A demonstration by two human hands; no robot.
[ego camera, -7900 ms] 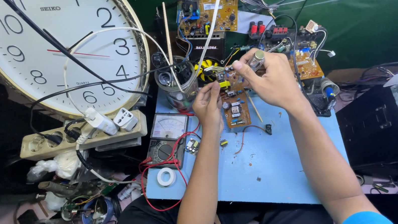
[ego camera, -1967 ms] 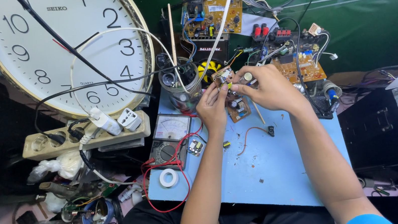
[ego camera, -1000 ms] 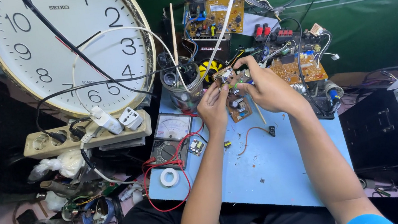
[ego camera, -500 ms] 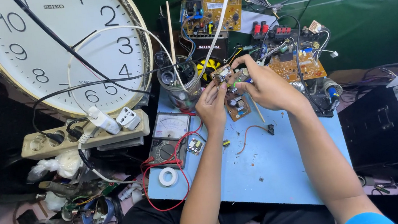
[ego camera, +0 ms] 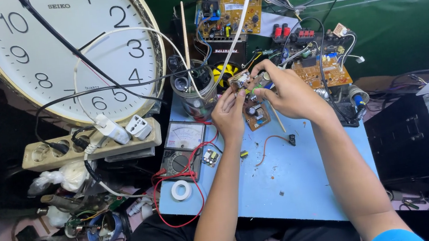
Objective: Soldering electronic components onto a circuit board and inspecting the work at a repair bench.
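With my left hand and right hand pinching 1 small circuit board between fingertips, I should grip only its edges, steady above the blue table.

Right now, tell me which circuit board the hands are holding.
The small board pinched between both hands' fingertips, above the blue table. The other boards lie or stand behind it, untouched.

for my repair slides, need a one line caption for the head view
Both hands, left hand and right hand, hold a small circuit board above a blue table, beside a multimeter and wall clock.
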